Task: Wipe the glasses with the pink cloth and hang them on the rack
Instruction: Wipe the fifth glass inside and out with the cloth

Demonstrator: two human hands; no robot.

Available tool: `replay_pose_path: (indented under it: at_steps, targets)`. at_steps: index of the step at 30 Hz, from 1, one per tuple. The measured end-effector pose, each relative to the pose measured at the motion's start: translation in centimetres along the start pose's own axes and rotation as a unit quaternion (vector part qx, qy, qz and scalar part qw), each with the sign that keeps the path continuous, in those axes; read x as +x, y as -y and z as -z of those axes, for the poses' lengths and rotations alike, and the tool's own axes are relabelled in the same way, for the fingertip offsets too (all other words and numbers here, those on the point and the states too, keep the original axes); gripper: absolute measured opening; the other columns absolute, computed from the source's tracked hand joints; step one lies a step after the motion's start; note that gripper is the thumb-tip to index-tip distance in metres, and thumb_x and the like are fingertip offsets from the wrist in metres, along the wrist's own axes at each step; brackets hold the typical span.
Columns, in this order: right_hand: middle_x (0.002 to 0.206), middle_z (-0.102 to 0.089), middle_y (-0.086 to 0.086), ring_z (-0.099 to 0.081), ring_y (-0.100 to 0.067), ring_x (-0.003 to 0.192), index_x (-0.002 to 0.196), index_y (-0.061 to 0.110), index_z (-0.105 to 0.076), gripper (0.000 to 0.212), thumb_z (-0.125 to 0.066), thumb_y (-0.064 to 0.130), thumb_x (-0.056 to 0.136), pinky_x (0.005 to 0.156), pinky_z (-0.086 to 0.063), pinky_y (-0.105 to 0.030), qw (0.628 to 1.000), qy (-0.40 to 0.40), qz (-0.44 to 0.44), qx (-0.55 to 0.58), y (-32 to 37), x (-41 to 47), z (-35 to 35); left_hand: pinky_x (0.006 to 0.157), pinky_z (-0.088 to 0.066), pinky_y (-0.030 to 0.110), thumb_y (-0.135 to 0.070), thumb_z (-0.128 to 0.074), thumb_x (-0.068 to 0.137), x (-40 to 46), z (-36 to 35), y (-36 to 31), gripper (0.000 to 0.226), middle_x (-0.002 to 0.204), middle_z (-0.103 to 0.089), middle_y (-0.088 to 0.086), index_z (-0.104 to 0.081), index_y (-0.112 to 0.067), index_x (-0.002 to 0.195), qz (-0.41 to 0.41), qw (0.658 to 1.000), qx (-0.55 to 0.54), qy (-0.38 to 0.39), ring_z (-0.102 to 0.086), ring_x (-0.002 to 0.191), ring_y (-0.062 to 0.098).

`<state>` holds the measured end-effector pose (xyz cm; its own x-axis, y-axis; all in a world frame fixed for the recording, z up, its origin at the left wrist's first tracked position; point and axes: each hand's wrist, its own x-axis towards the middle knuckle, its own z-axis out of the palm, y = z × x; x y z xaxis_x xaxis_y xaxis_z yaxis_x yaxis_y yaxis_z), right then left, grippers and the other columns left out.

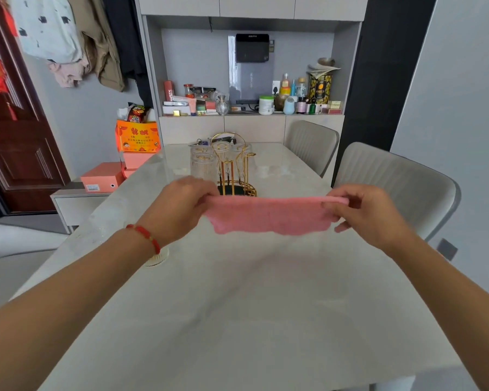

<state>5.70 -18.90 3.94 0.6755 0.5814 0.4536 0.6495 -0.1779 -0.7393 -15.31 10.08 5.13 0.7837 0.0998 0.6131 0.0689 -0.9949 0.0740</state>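
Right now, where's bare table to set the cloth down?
Bare: the table between both forearms, below the pink cloth, and the strip right of the rack toward the chairs. Crowded: the rack and its glasses, plus a small white object under the left wrist.

walls: grey | table: pale marble | chairs: grey, right | door: dark red, left

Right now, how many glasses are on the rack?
3 clear ribbed glasses show on the gold wire rack: front left, back left, centre. A blurred fourth may hang at right; the pink cloth hides the rack's base.
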Motion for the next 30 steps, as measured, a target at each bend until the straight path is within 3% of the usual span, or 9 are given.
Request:
replay_pose_path:
  at_steps: [3,6,11,17,19,21,24,27,30]
  targets:
    - [0.095,-0.077,0.014,-0.073,-0.006,0.086,0.095,0.026,-0.080,0.011,-0.078,0.019,0.087,0.082,-0.059,-0.025,0.991,0.117,-0.033,-0.057,-2.4,-5.9,0.2,0.075,-0.053,0.031,-0.015,-0.068,0.091,-6.5,-0.6,-1.5,0.014,0.092,-0.072,-0.008,-0.075,-0.021,0.101,-0.081,0.991,-0.025,0.100,-0.065,0.086,0.015]
    - [0.109,-0.073,0.026,-0.069,0.003,0.101,0.091,0.035,-0.082,0.007,-0.077,0.031,0.088,0.096,-0.050,-0.026,0.975,0.179,-0.122,-0.050,-4.2,-10.6,-0.6,0.092,-0.051,0.028,-0.042,-0.047,0.086,-10.8,-1.9,-2.2,0.037,0.106,-0.071,-0.022,-0.076,-0.036,0.108,-0.026,0.957,-0.045,0.284,-0.062,0.104,0.001]
    - [0.092,-0.076,0.009,-0.073,-0.015,0.084,0.091,0.024,-0.076,0.011,-0.077,0.033,0.086,0.084,-0.056,-0.035,0.969,-0.002,-0.247,0.005,-4.6,-9.8,-2.5,0.101,-0.052,0.039,-0.032,-0.047,0.091,-10.0,-4.6,-4.1,0.042,0.124,-0.070,-0.004,-0.072,-0.023,0.123,0.024,0.988,-0.083,0.130,-0.060,0.121,0.017]
    - [0.055,-0.057,-0.006,-0.053,-0.021,0.059,0.057,0.009,-0.064,0.016,-0.072,0.008,0.071,0.061,-0.043,-0.034,0.939,0.069,-0.334,-0.040,-3.8,-6.9,-3.8,0.128,-0.001,0.042,-0.066,-0.015,0.101,-9.8,-9.2,-4.9,0.068,0.173,-0.006,-0.007,-0.011,-0.040,0.163,0.036,0.940,0.013,0.340,-0.002,0.159,0.013]
    - [0.076,-0.067,-0.013,-0.061,-0.026,0.072,0.082,-0.002,-0.073,0.006,-0.070,0.000,0.077,0.070,-0.053,-0.038,0.945,0.072,-0.316,0.044,-2.7,-6.3,-4.2,0.127,0.001,0.032,-0.058,-0.031,0.105,-10.4,-8.7,-4.8,0.064,0.172,-0.010,-0.007,-0.018,-0.034,0.164,0.045,0.950,-0.027,0.307,-0.005,0.159,0.012]
    - [0.096,-0.073,-0.017,-0.067,-0.024,0.083,0.110,0.003,-0.070,0.027,-0.068,-0.002,0.084,0.079,-0.058,-0.038,0.949,0.074,-0.281,0.122,-0.5,-5.8,-5.3,0.120,-0.011,0.018,-0.044,-0.049,0.105,-11.0,-7.8,-4.4,0.055,0.164,-0.036,-0.004,-0.043,-0.024,0.155,0.080,0.963,-0.102,0.237,-0.027,0.152,0.014]
    - [0.106,-0.072,-0.009,-0.068,-0.015,0.082,0.115,0.015,-0.067,0.031,-0.066,0.000,0.087,0.063,-0.051,-0.023,0.963,0.110,-0.198,0.145,3.7,-5.5,-8.8,0.099,-0.039,0.022,-0.030,-0.058,0.100,-11.6,-6.4,-4.0,0.029,0.121,-0.070,-0.002,-0.075,-0.016,0.119,0.168,0.965,-0.154,0.129,-0.058,0.118,0.018]
    - [0.097,-0.074,0.006,-0.071,-0.007,0.087,0.105,0.026,-0.067,0.024,-0.069,0.009,0.088,0.065,-0.054,-0.019,0.965,0.185,-0.155,0.105,6.4,-6.1,-13.2,0.078,-0.052,0.039,-0.045,-0.053,0.092,-11.5,-5.2,-3.9,0.047,0.090,-0.077,0.011,-0.077,-0.004,0.086,0.312,0.919,-0.208,0.123,-0.069,0.090,0.028]
    - [0.088,-0.074,0.008,-0.072,-0.011,0.070,0.095,0.028,-0.070,0.006,-0.067,0.029,0.091,0.065,-0.056,-0.026,0.977,0.163,-0.132,0.045,6.4,-6.4,-16.0,0.070,-0.050,0.033,-0.064,-0.050,0.084,-11.3,-4.7,-3.4,0.067,0.084,-0.076,0.007,-0.075,-0.002,0.084,0.426,0.845,-0.290,0.141,-0.069,0.080,0.024]
